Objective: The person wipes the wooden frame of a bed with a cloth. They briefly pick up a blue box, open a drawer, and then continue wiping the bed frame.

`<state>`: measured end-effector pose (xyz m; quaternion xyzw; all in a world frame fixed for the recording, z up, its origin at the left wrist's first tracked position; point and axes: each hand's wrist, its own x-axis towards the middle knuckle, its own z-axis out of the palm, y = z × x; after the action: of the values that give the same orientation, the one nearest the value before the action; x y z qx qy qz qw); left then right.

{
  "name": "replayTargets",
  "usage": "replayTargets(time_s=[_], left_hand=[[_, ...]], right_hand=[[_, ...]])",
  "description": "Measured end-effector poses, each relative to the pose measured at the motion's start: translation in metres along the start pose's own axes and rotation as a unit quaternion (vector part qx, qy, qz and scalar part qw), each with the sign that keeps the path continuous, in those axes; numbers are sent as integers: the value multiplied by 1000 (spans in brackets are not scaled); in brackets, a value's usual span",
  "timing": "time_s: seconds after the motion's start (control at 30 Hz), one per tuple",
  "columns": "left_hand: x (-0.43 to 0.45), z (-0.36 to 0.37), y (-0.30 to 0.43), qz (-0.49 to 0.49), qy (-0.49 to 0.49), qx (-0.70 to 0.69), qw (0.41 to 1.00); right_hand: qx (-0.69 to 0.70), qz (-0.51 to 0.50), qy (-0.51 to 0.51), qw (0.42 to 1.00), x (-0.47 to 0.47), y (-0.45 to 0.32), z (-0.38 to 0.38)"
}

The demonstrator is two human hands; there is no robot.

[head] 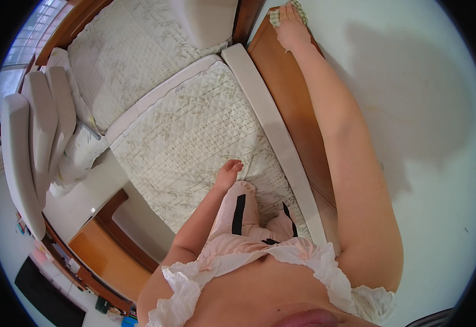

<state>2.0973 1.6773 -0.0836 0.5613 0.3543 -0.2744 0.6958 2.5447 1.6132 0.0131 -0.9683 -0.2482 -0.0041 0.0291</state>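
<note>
My right hand (293,32) is stretched far forward at the top right, its fingers spread flat on a green-and-white checked cloth (300,11). The cloth lies against the top end of a brown wooden backboard (287,90), beside the white wall. Nothing is in my left hand (228,175), which hovers over a quilted seat cover (197,135) with a leaf pattern, its fingers loosely bent. Below that hand, my knees in pale pink trousers rest on the cover.
A long beige cushion (278,135) stands between cover and backboard. Several beige cushions (41,126) lean at the left near a window. A wooden table (107,257) stands lower left. Another quilted seat (135,53) extends ahead, and the white wall (418,122) rises at the right.
</note>
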Motion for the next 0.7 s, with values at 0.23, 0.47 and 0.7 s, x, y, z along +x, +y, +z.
replayTargets(time_s=[0.23,0.47,0.7], left_hand=[[13,9,8,13,-47,44,998],[28,25,41,28,-73,69,995],[16,66,63,49,-132,103,985]], right_hand=[[-16,-3,36,999,-13,6,5],[-1,2,51,999,-93,17,-8],[77,41,34,996,-218,34,-37]])
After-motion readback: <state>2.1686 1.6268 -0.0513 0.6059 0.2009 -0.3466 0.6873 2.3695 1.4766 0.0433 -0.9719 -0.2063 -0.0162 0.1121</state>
